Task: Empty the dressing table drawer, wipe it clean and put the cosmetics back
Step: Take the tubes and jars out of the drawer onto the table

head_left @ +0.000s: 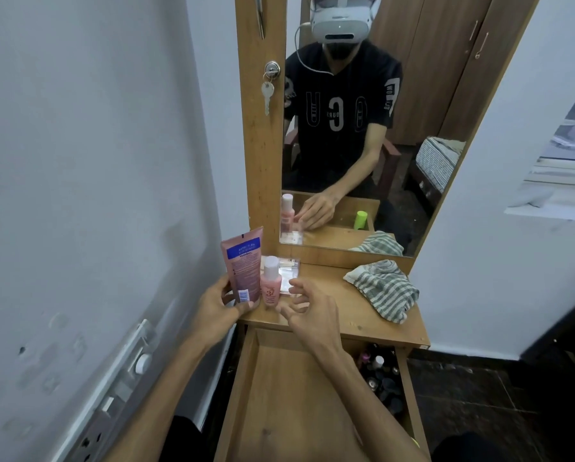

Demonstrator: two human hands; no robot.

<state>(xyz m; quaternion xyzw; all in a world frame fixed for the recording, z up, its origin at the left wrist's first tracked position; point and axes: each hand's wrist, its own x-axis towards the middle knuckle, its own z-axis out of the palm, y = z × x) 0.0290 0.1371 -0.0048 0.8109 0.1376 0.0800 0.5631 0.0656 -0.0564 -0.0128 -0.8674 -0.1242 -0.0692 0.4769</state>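
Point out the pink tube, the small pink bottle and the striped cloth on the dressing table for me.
pink tube [244,261]: head view, middle of its printed body.
small pink bottle [271,290]: head view, on its label.
striped cloth [384,288]: head view, centre of the crumpled heap.

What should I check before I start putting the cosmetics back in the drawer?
1. Drawer pulled open: ok.
2. Drawer floor bare where visible: ok; whether it is wiped clean or dry: cannot tell.
3. Left hand has a firm grip on the pink tube: ok, fingers wrap its lower end, though it still stands on the tabletop.
4. Right hand free: ok, open, fingers spread beside the small pink bottle, holding nothing.
5. Cloth out of the way: ok, lying crumpled on the tabletop's right side.
6. Clear case behind the bottle reachable: ok.
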